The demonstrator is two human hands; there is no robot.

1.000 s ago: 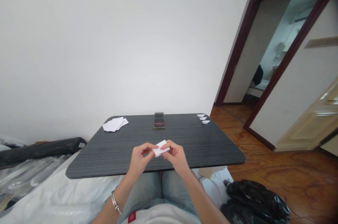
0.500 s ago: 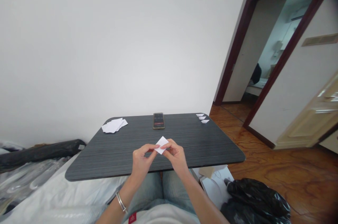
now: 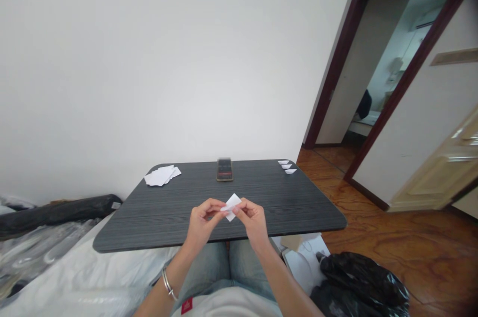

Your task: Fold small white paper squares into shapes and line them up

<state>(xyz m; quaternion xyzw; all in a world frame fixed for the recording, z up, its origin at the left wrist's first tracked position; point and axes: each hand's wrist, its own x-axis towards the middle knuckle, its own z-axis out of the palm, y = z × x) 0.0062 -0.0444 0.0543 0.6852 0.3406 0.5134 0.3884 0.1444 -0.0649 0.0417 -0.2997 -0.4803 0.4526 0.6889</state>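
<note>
Paper (image 3: 232,203): turned since the earlier frame, above the table's (image 3: 157,222) near side.
Your left hand (image 3: 205,220): pinches its left side.
Your right hand (image 3: 254,217): pinches its right.
Your grip: even pressure should keep edges neat.

Matt white paper (image 3: 232,203), wood-grained dark tabletop (image 3: 164,227), shiny metal bracelet (image 3: 168,283), glossy black plastic bag (image 3: 366,277)
</note>
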